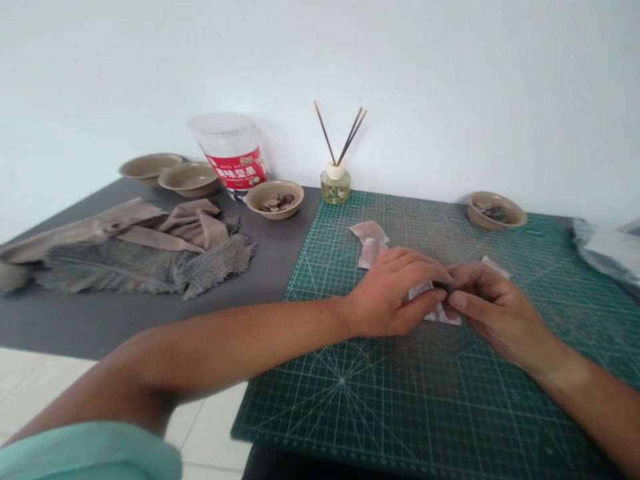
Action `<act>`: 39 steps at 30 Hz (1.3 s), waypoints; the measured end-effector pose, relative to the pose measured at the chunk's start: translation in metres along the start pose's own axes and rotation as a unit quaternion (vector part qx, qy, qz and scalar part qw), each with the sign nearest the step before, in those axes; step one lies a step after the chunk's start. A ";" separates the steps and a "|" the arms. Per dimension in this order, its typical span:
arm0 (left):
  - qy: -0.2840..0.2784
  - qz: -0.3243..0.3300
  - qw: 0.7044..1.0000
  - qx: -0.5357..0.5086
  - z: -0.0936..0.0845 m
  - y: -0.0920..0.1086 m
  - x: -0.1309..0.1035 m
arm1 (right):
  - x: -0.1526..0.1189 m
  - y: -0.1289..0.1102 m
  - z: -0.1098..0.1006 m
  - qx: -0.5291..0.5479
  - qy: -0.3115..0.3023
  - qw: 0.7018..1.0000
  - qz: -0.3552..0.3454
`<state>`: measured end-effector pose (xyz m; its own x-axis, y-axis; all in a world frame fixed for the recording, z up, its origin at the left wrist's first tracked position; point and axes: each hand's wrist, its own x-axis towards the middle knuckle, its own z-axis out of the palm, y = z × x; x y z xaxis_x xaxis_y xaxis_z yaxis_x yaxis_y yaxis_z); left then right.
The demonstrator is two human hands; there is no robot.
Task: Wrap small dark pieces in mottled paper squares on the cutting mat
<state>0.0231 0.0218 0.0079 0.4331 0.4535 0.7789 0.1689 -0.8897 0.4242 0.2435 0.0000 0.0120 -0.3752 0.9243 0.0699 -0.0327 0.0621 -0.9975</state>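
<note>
Over the green cutting mat [342,381], my left hand [400,290] and my right hand [490,300] meet fingertip to fingertip. Both are closed, pinching a small dark piece [442,287] between them; its shape is mostly hidden by the fingers. Under my left fingers lies a white patterned packet [447,317], partly covered. Pale pinkish packets [371,243] rest on the mat just beyond my left hand. Another small pale packet [496,267] shows behind my right hand.
Bowls with dark pieces stand at the centre left [275,200] and back right [497,211]. Further left are two more bowls, a clear tub [230,157] and crumpled cloths [150,247]. A reed diffuser [335,183] stands by the wall, a plastic bag [610,250] far right.
</note>
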 end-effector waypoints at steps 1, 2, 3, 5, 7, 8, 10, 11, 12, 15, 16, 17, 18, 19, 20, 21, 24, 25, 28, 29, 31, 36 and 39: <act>-0.004 -0.006 1.000 -0.004 0.000 0.000 0.000 | 0.000 0.001 -0.001 -0.008 -0.002 1.000 -0.002; -0.006 -0.010 1.000 -0.010 0.000 0.000 0.000 | 0.000 0.001 -0.002 -0.017 -0.003 1.000 -0.005; -0.006 -0.013 1.000 -0.017 0.000 0.001 0.000 | 0.000 0.000 -0.002 -0.028 -0.003 1.000 -0.007; -0.003 -0.020 0.999 -0.037 -0.001 0.002 -0.001 | 0.001 -0.003 -0.001 -0.054 0.004 0.998 -0.013; -0.006 -0.034 0.997 -0.065 -0.001 0.003 -0.001 | 0.000 -0.005 0.002 -0.085 0.021 0.996 -0.016; -0.011 -0.045 0.996 -0.079 -0.001 0.003 0.000 | 0.000 -0.006 0.003 -0.100 0.029 0.994 -0.018; -0.019 -0.069 0.992 -0.100 -0.002 0.004 0.000 | -0.001 -0.007 0.006 -0.127 0.046 0.991 -0.024; -0.024 -0.080 0.991 -0.106 -0.002 0.004 0.001 | -0.002 -0.007 0.006 -0.137 0.051 0.989 -0.030; -0.027 -0.089 0.990 -0.109 -0.003 0.004 0.001 | -0.003 -0.006 0.007 -0.145 0.055 0.987 -0.038; -0.032 -0.098 0.988 -0.116 -0.002 0.002 0.002 | -0.004 -0.003 0.007 -0.170 0.064 0.982 -0.061; -0.031 -0.096 0.988 -0.119 -0.001 0.001 0.002 | -0.004 -0.002 0.007 -0.179 0.065 0.979 -0.066; -0.029 -0.094 0.988 -0.121 0.000 0.001 0.001 | -0.005 -0.002 0.007 -0.189 0.066 0.977 -0.071; -0.026 -0.094 0.988 -0.123 0.001 0.000 0.001 | -0.005 -0.002 0.007 -0.200 0.068 0.974 -0.075; -0.024 -0.097 0.987 -0.124 0.002 -0.001 0.001 | -0.005 -0.002 0.007 -0.211 0.070 0.972 -0.080; -0.022 -0.103 0.987 -0.123 0.003 -0.002 0.001 | -0.004 -0.003 0.007 -0.220 0.073 0.969 -0.084; -0.022 -0.111 0.986 -0.121 0.004 -0.003 0.000 | -0.004 -0.003 0.008 -0.226 0.076 0.967 -0.087; -0.025 -0.129 0.985 -0.114 0.005 -0.004 0.000 | -0.004 -0.005 0.009 -0.235 0.076 0.965 -0.089; -0.028 -0.131 0.985 -0.112 0.004 -0.004 0.000 | -0.004 -0.005 0.009 -0.236 0.075 0.965 -0.089; -0.036 -0.143 0.984 -0.102 0.003 -0.003 0.002 | -0.004 -0.006 0.009 -0.238 0.075 0.964 -0.089; -0.037 -0.150 0.983 -0.099 0.003 -0.002 0.003 | -0.004 -0.006 0.009 -0.239 0.073 0.964 -0.090; -0.033 -0.163 0.981 -0.099 0.003 -0.001 0.004 | -0.004 -0.005 0.008 -0.243 0.068 0.963 -0.092; -0.011 -0.191 0.975 -0.111 0.006 -0.002 0.003 | -0.005 -0.005 0.006 -0.242 0.051 0.962 -0.113; 0.005 -0.187 0.974 -0.125 0.007 -0.003 0.000 | -0.005 -0.004 0.005 -0.229 0.044 0.965 -0.117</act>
<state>0.0294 0.0245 0.0034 0.3739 0.7446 0.5530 0.0907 -0.6227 0.7772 0.2408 -0.0065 0.0161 -0.3265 0.8920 0.3128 0.3131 0.4143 -0.8546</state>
